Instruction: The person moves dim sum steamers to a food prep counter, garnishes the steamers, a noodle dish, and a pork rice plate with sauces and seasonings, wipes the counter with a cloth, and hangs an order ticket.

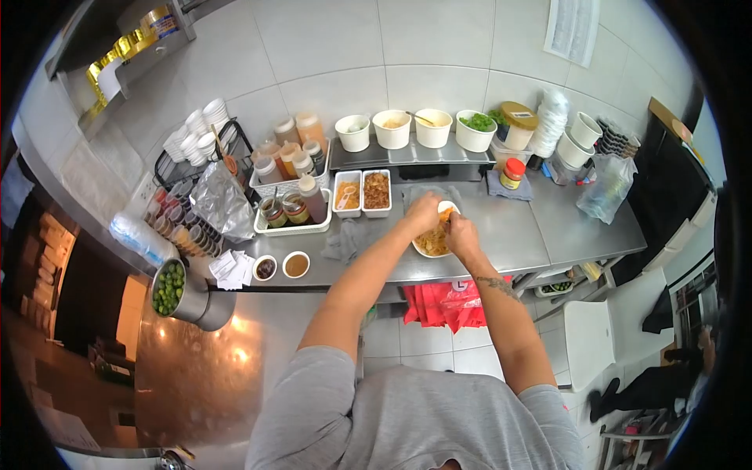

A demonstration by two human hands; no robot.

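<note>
Both hands meet over a white bowl (417, 245) of yellowish-brown food on the steel counter. My left hand (424, 210) is closed at the side of a small white cup (447, 205), gripping it. Orange contents (446, 214) show at the cup's mouth. My right hand (463, 236) is closed just below the cup, fingers at the orange contents; whatever it holds is hidden. A grey cloth (341, 243) lies left of the bowl, beside white trays with an orange topping (347, 193) and brown crispy bits (377, 190).
White tubs stand on a raised shelf (423, 153) behind the hands. Sauce bottles (312, 197) fill a tray on the left, with two sauce cups (296, 265) in front. A red-lidded jar (513, 173) sits on the right. Red bags (445, 305) hang below the counter edge.
</note>
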